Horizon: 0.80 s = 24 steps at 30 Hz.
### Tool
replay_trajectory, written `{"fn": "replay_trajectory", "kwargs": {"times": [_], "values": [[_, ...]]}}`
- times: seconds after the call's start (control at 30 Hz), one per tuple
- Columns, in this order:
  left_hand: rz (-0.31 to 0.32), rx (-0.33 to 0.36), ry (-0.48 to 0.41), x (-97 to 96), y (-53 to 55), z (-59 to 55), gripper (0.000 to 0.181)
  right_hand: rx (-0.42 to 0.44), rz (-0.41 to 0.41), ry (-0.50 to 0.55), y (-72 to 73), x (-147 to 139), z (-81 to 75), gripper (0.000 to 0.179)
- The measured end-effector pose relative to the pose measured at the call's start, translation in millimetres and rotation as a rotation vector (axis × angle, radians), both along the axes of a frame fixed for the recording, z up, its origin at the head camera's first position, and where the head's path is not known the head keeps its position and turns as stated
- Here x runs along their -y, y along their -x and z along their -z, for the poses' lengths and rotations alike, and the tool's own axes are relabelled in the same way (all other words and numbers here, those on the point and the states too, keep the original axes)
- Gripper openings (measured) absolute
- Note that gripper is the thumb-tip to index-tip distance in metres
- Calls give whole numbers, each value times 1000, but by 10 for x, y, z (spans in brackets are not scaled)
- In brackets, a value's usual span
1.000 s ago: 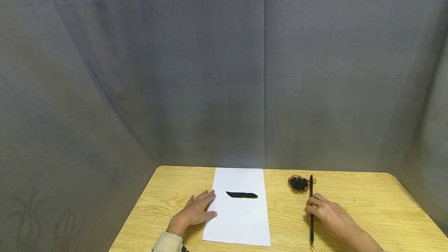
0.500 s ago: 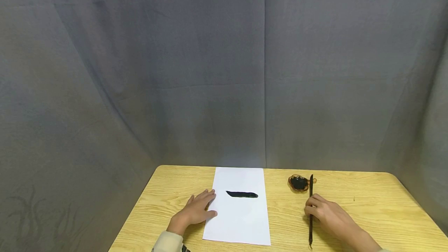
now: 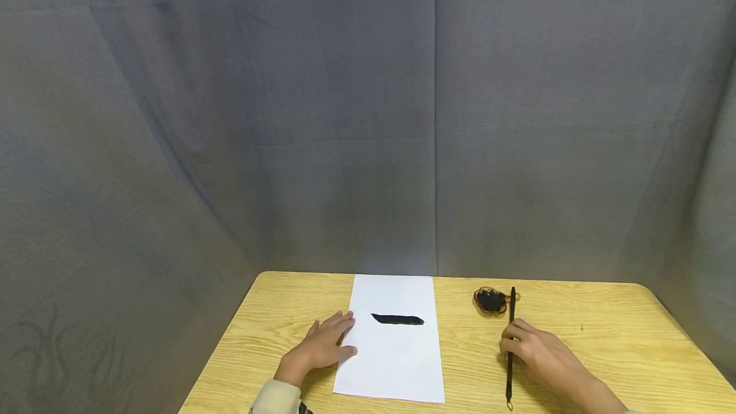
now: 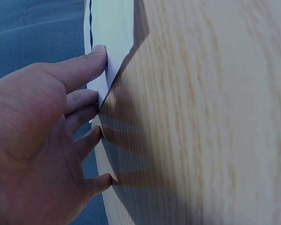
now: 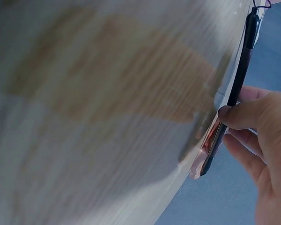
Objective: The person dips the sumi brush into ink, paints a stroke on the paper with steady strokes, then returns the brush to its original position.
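My right hand (image 3: 535, 350) pinches a black calligraphy brush (image 3: 510, 369) between thumb and fingers, near the middle of its shaft. A small loop hangs from the brush's near end. Its far end crosses the stubby handle of a small amber dish (image 3: 476, 305) of black ink; whether they touch I cannot tell. In the right wrist view the brush (image 5: 241, 70) runs slantwise past my thumb. My left hand (image 3: 323, 345) rests with spread fingers on the left edge of a white sheet of paper (image 3: 391, 363). One thick black stroke (image 3: 398, 319) crosses the sheet's upper half.
The light wood table (image 3: 621, 344) has rounded far corners. Grey curtains (image 3: 368, 145) hang behind it and at both sides. A tiny dark mark (image 3: 582, 327) lies on the table right of the ink dish.
The brush has turned slightly in my right hand: its near end has shifted a little left, and its loop now shows more clearly. My left hand and the paper have stayed still.
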<state>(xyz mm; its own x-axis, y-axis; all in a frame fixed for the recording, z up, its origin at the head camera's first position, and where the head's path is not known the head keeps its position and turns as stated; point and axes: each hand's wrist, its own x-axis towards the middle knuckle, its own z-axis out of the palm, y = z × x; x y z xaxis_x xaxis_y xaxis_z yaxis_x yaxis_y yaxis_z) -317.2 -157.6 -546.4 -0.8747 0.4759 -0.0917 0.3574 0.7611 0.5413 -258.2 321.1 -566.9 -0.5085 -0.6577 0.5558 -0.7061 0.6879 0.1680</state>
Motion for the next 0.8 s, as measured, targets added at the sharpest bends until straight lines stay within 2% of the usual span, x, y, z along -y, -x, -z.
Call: {"fn": "replay_trajectory", "kwargs": {"times": [0.3,0.43,0.6,0.67,0.8], "values": [[6,-12,12,9,12,1,69,-16,-4,45,-26,-25,-46,38],[10,-10,19,13,18,2,68,-30,-10,95,-28,-74,-89,25],[3,-13,22,3,21,1,70,-44,20,128,-16,-160,-136,56],[0,-10,24,2,24,18,70,-29,47,130,-25,-198,-168,36],[4,-22,21,4,36,56,68,-25,80,150,-25,-278,-233,36]]}}
